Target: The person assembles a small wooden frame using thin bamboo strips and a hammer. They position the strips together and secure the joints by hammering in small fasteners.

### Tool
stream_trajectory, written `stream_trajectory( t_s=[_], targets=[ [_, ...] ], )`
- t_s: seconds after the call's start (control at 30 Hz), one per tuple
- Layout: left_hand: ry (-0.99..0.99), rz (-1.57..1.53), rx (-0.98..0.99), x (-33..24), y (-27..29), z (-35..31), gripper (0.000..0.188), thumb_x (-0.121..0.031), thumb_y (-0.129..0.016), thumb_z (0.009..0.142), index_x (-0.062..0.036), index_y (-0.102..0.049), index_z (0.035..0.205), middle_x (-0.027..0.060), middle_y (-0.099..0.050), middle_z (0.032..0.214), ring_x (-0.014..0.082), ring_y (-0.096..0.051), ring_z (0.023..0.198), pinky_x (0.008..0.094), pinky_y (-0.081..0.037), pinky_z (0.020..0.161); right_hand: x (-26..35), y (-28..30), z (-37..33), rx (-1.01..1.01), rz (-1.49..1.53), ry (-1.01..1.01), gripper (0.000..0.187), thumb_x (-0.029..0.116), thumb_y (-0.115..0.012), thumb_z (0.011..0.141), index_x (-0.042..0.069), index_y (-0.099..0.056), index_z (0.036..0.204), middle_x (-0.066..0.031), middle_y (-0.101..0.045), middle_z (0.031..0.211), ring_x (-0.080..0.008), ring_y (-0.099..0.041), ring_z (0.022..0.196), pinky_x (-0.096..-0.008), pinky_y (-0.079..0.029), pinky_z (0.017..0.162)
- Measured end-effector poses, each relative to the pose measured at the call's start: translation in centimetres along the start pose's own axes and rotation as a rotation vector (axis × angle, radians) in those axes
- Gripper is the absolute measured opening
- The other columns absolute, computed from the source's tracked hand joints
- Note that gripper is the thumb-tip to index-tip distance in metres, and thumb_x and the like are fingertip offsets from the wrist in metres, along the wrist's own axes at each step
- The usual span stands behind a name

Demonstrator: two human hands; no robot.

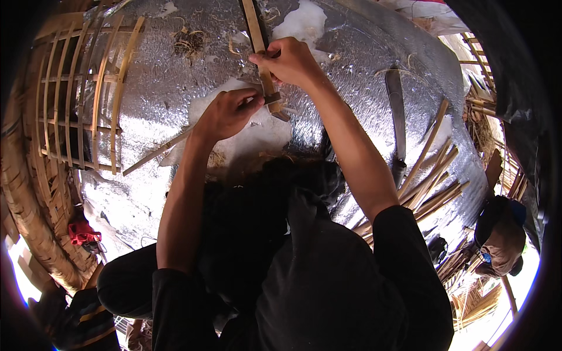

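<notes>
My right hand (291, 60) grips a flat bamboo strip (256, 32) that runs up toward the top edge of the view. My left hand (225, 113) is closed around a long thin bamboo stick (153, 154) that slants down to the left. The two pieces meet between my hands at a small crossing joint (274, 100). Both hands work over a silver foil mat (345, 88) with a white patch (257, 134) under them. My dark-clothed knees and lap fill the lower middle.
A slatted bamboo frame (76, 93) lies at the left on the mat. A long dark blade (397, 117) lies to the right, beside a bundle of split bamboo strips (433, 181). Another person (500, 234) crouches at the far right. A red tool (82, 233) sits lower left.
</notes>
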State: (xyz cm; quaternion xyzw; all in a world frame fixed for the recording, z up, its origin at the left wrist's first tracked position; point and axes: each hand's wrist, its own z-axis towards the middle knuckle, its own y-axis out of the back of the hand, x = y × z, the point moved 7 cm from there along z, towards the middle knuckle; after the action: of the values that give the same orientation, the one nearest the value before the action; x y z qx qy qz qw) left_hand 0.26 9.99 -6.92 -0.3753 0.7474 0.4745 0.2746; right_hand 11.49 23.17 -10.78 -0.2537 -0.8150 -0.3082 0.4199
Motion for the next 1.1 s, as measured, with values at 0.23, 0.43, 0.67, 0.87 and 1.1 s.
stream_trajectory(
  t_s=[0.23, 0.43, 0.67, 0.87, 1.1],
  targets=[
    [0.016, 0.085, 0.102, -0.1, -0.4, 0.3, 0.029, -0.03, -0.065, 0.102, -0.0024, -0.072, 0.109, 0.0183, -0.072, 0.088, 0.0297, -0.07, 0.079, 0.0403, -0.051, 0.072, -1.5, -0.3, -0.1, 0.095, 0.243, -0.085, 0.046, 0.043, -0.084, 0.088, -0.001, -0.073, 0.094, -0.0061, -0.068, 0.068, -0.0114, -0.065, 0.052, -0.0265, -0.054, 0.048],
    [-0.027, 0.117, 0.039, -0.7, -0.4, 0.3, 0.026, -0.029, -0.067, 0.101, -0.0049, -0.073, 0.107, 0.0167, -0.072, 0.083, 0.0307, -0.069, 0.071, 0.0412, -0.051, 0.067, -1.8, 0.0, 0.0, -0.06, 0.204, -0.022, 0.044, 0.041, -0.084, 0.089, -0.001, -0.071, 0.095, -0.0035, -0.067, 0.07, -0.0104, -0.063, 0.053, -0.0253, -0.053, 0.048],
    [0.029, 0.195, 0.028, -1.2, -0.1, 0.6, 0.031, -0.033, -0.067, 0.101, -0.0054, -0.073, 0.115, 0.0183, -0.074, 0.091, 0.0336, -0.072, 0.079, 0.0423, -0.053, 0.074, -1.5, -0.1, 0.2, -0.007, 0.214, -0.01, 0.041, 0.038, -0.084, 0.089, 0.001, -0.07, 0.099, -0.0026, -0.068, 0.072, -0.0098, -0.062, 0.053, -0.0271, -0.052, 0.048],
    [-0.001, 0.204, 0.005, -0.5, 0.1, 1.3, 0.025, -0.03, -0.069, 0.099, -0.0081, -0.074, 0.109, 0.0187, -0.073, 0.092, 0.0373, -0.071, 0.082, 0.0449, -0.053, 0.073, -0.3, 0.2, 0.9, -0.112, 0.16, 0.15, 0.041, 0.036, -0.084, 0.089, 0.001, -0.069, 0.104, -0.0031, -0.07, 0.074, -0.0098, -0.062, 0.054, -0.0271, -0.051, 0.048],
    [0.045, 0.139, 0.104, 0.5, -0.3, 1.5, 0.034, -0.032, -0.064, 0.104, -0.0059, -0.069, 0.124, 0.0176, -0.073, 0.106, 0.0299, -0.072, 0.093, 0.0415, -0.054, 0.085, -0.8, 0.3, 1.8, 0.013, 0.167, 0.106, 0.038, 0.032, -0.082, 0.092, 0.0, -0.07, 0.107, -0.0045, -0.073, 0.079, -0.0106, -0.063, 0.054, -0.0277, -0.052, 0.049]
  ],
)
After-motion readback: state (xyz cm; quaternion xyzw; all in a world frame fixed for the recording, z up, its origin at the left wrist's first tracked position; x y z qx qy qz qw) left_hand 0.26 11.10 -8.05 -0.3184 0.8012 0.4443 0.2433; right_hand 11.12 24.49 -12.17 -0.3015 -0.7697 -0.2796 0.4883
